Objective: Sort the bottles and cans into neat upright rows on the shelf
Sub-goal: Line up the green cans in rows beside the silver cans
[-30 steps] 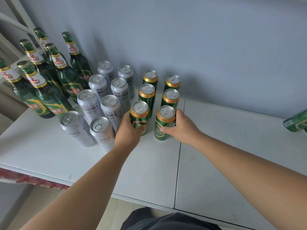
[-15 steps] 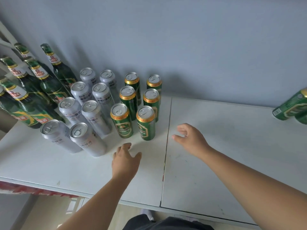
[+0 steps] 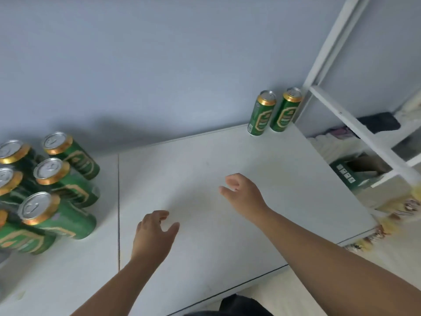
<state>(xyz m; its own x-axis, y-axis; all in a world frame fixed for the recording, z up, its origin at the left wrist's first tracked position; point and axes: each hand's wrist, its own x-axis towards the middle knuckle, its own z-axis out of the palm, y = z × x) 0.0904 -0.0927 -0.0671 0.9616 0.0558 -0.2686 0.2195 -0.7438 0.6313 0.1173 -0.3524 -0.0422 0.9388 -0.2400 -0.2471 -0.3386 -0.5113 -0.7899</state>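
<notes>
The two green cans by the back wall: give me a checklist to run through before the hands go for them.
1. Both hands free: ok. Left hand and right hand are open, holding nothing.
2. Two green cans upright: ok, side by side at the wall.
3. Path clear: ok. The shelf between hands and cans is bare.
4. Edge risk: not ok. The right-hand can stands near the shelf's far right corner.
5. Space beside the sorted green cans: cannot tell; the group is cut off at the frame's left edge.
</notes>
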